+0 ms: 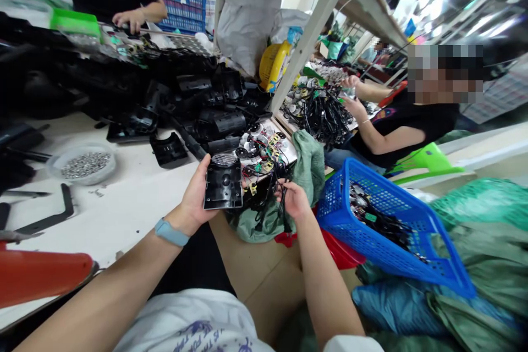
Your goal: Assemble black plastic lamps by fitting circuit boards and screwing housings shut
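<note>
My left hand (196, 193) grips a black plastic housing (223, 186) by its left side, with the hollow inner face toward me and a round grille at its top. To the right, my right hand (292, 198) is closed round a bundle of black cables (281, 190) whose ends hang below the table edge. Just beyond the two hands lies a pile of small wired parts (264, 146), with motors, yellow pieces and thin red wires. More black housings (218, 121) are heaped behind, and a single curved black shell (168, 149) lies left of the held one.
A bowl of screws (87, 164) stands on the white table (136, 198). On the right is a blue basket (396, 253) of cabled parts, beside green sacks (487, 264). A slanting metal post (309, 38) rises behind the pile. Co-workers sit across and at right (388, 126).
</note>
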Motion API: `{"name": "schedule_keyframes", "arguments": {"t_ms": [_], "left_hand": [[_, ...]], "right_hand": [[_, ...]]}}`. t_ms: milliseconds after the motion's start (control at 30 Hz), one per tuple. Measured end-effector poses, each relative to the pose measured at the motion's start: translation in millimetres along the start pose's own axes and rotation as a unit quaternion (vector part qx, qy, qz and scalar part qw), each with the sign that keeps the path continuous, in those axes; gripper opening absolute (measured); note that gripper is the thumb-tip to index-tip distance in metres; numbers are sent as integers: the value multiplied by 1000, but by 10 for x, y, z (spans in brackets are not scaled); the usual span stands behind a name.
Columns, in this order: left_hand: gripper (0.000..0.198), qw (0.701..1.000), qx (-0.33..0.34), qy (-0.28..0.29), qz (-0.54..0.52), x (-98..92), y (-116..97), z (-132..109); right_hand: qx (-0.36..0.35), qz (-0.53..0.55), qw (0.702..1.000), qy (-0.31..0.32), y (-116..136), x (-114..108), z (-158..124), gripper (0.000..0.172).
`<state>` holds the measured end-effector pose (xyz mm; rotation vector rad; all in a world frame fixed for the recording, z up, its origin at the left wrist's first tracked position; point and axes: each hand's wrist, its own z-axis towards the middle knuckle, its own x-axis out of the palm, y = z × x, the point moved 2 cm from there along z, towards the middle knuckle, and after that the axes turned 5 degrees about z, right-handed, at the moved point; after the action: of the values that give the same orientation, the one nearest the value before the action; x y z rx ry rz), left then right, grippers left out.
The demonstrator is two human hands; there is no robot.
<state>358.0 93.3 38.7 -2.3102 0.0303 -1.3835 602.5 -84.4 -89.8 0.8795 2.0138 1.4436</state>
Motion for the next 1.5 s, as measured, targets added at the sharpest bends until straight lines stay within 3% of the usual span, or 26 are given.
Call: {"name": "schedule_keyframes", "arguments": {"t_ms": [200, 367, 533, 600, 767, 900, 967, 1167, 1300, 1500], "left_hand": [[60, 1000, -20, -17, 5, -19, 14, -8], [60, 1000, -12, 10, -3, -9, -16, -84], [63, 1000, 4, 5, 21, -5, -15, -111], [64, 1000, 1, -5, 28, -11, -11, -107], [63, 1000, 11, -8, 24, -33, -31, -101], [64, 999, 13, -1, 30, -24, -20, -96], [64, 999, 16, 3, 33, -20, -6, -86], [65, 999, 16, 15, 28, -66, 28, -52], [63, 1000, 16, 15, 14, -74, 26, -42], [62, 1000, 1, -16, 12, -44, 23, -34]], "right_hand": [[31, 46, 997, 46, -183, 218, -31, 37], [17, 56, 994, 92, -6, 271, -55, 36], [-6, 38, 990, 132, 238, 223, -70, 65], [-25, 26, 993, 117, 227, 212, -74, 67], [-98, -7, 995, -25, 27, 134, -87, 33], [-130, -9, 986, -102, -75, 104, -121, 27], [-132, -5, 987, -95, -72, 134, -130, 30], [-145, 10, 989, -19, 27, 295, -178, 64], [-153, -38, 987, 31, 3, 344, -212, 46], [-182, -132, 974, -22, -38, 298, -111, 26]]}}
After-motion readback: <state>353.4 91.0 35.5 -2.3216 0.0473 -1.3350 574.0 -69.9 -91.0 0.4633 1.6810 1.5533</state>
